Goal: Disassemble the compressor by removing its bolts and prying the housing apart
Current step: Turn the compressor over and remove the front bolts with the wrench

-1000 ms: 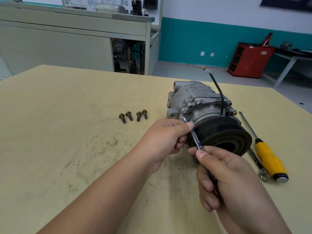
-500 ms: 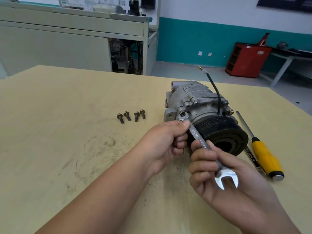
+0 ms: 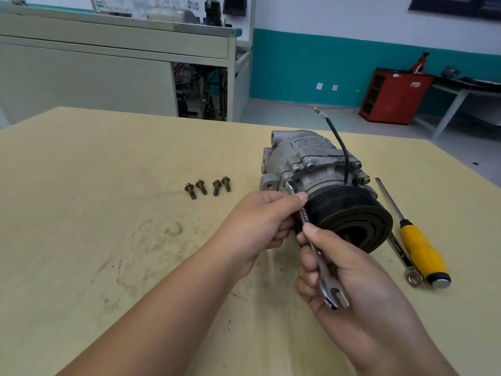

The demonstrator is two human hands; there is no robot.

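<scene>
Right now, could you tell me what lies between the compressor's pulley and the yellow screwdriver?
A spare wrench lies flat there, shown in the head view.

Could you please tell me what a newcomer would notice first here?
The grey compressor, right of centre on the table, stands out first, its black pulley facing the camera. The left hand and right hand both grip a wrench whose far end meets the compressor. Four loose bolts lie in a row left of it, a yellow-handled screwdriver to its right.
</scene>
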